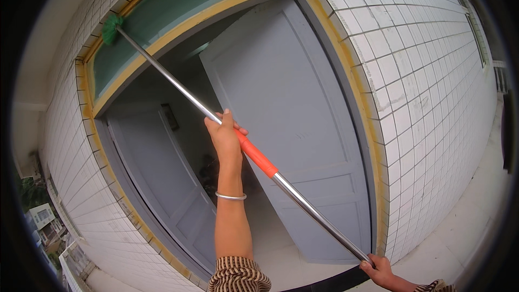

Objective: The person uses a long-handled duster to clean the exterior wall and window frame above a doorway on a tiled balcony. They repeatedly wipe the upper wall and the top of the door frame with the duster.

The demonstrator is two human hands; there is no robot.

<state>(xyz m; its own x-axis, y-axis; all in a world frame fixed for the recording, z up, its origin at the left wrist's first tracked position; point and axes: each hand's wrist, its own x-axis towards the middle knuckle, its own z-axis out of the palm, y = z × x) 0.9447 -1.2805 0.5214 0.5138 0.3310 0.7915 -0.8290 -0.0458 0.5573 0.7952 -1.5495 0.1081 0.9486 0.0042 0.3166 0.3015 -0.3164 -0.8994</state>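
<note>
A telescopic metal pole point(182, 85) with an orange grip sleeve point(259, 155) runs slantwise across the view. At its far upper end, a green bristle brush head point(112, 29) is against the upper left of the yellow window frame point(140, 3), by the green glass transom point(162, 18) over the doorway. My left hand point(227, 129) is wrapped around the pole just above the orange sleeve; a silvery bangle point(230, 196) circles that wrist. My right hand point(377, 269) grips the pole's lower end, at the bottom right.
Two grey door leaves stand ajar, the right leaf point(284, 101) and the left leaf point(150, 146), with a dim room between them. White-tiled walls point(421, 101) flank the doorway. A dark threshold point(336, 280) crosses the floor below. Buildings point(42, 215) appear outside at far left.
</note>
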